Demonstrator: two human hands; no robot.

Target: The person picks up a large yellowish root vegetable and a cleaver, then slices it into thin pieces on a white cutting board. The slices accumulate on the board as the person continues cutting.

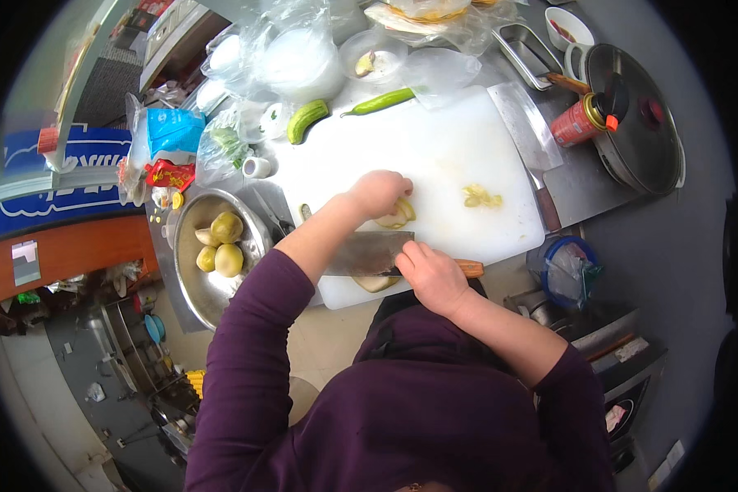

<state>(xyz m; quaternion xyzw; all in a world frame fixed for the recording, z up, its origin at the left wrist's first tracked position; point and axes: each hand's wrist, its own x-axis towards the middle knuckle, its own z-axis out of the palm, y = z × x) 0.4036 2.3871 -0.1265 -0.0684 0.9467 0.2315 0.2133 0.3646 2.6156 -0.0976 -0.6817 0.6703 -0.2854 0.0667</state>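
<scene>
My right hand [433, 277] grips a cleaver [366, 253] where the wooden handle meets the blade, with the blade lying across the near edge of a white cutting board [467, 135]. Partly hidden beneath the blade is a larger pale, greenish-skinned piece [375, 283]. Just beyond the cleaver, my left hand [378, 194] bends down over pale yellow-green slices [398, 216]; whether its fingers pinch any is hidden. A small heap of yellowish scraps [481, 196] lies on the board's right side.
To the left, a steel bowl [255, 224] holds several peeled, potato-like vegetables [227, 227]. A green pepper [381, 102] and a cucumber piece [307, 122] lie along the board's far edge. At right stand a red spray can [578, 123] and a lidded pan [636, 135]; below, a blue-rimmed bin [566, 264].
</scene>
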